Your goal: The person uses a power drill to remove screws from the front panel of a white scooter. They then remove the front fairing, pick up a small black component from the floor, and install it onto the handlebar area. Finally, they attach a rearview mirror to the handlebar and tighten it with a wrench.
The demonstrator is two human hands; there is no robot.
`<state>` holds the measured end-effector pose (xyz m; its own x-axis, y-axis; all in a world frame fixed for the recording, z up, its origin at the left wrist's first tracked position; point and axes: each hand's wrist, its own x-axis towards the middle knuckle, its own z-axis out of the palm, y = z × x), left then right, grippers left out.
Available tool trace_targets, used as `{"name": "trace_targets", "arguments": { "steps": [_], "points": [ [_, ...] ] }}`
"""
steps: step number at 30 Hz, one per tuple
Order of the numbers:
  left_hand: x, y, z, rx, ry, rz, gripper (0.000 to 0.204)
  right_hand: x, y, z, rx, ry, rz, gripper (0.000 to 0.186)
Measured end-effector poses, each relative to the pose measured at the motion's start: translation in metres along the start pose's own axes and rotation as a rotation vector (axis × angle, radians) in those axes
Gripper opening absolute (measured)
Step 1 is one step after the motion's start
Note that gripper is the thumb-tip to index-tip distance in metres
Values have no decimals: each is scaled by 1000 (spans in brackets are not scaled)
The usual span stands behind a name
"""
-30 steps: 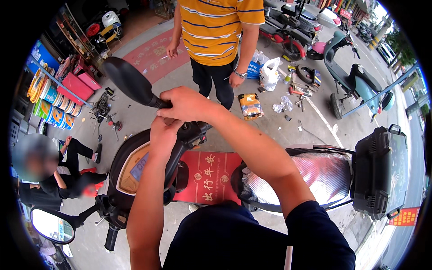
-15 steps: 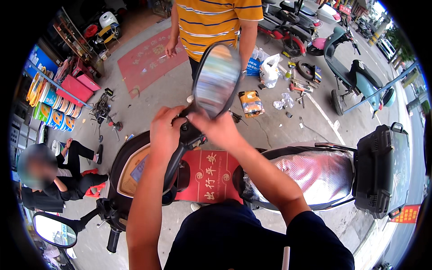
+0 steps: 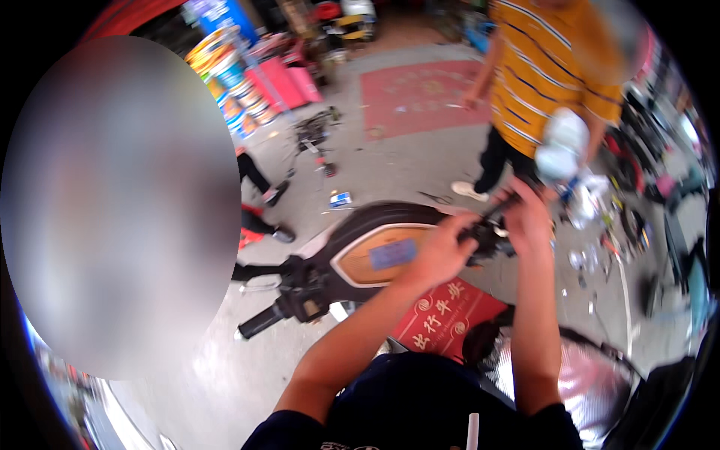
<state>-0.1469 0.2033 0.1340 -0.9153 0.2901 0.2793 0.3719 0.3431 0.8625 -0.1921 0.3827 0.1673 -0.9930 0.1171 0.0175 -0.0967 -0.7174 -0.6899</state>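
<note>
I am over a scooter, with both hands at the far end of its handlebar. My left hand (image 3: 444,246) is closed round the lower part of the dark mirror stem (image 3: 501,208), close to the handlebar controls (image 3: 489,244). Higher up the same stem, the fingers of my right hand (image 3: 529,217) are wrapped round it, near the mirror head. The rear-view mirror (image 3: 562,146) stands beyond my right hand, its pale glass smeared by motion. Between my arms and the mirror lies the tan dashboard (image 3: 382,255) with a bluish display.
A person in an orange striped shirt (image 3: 536,71) stands just past the mirror. The other handlebar grip (image 3: 260,320) sticks out at lower left. The scooter has a red floor mat (image 3: 450,319) and a silvery seat cover (image 3: 592,379). A large blurred patch hides the left side.
My view has swung left, so the scooter and standing person appear farther right. My hands stay at the mirror stem, the right one now more upright. A blurred patch has spread over the left side.
</note>
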Motion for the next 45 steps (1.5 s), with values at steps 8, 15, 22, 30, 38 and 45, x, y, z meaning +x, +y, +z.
{"name": "trace_targets", "arguments": {
  "steps": [8, 15, 22, 30, 38, 45],
  "points": [
    [-9, 17, 4, 94, -36, -19, 56, -70, 39, 16, -490, 151, -585, 25],
    [-7, 11, 7, 167, 7, 74, 55, -66, 28, 4, -538, 110, -507, 20],
    [-7, 1, 5, 219, -29, 77, 58, -63, 32, -11, -528, 79, -458, 15],
    [-2, 19, 12, 165, -61, 7, 58, -68, 22, -11, -466, 103, -379, 21],
    [-1, 23, 5, 245, -57, 17, 24, -67, 20, 31, -1586, -145, -960, 31],
    [-7, 10, 10, 207, -44, 68, 56, 31, 14, 20, -912, 4, -142, 30]
  ]
}}
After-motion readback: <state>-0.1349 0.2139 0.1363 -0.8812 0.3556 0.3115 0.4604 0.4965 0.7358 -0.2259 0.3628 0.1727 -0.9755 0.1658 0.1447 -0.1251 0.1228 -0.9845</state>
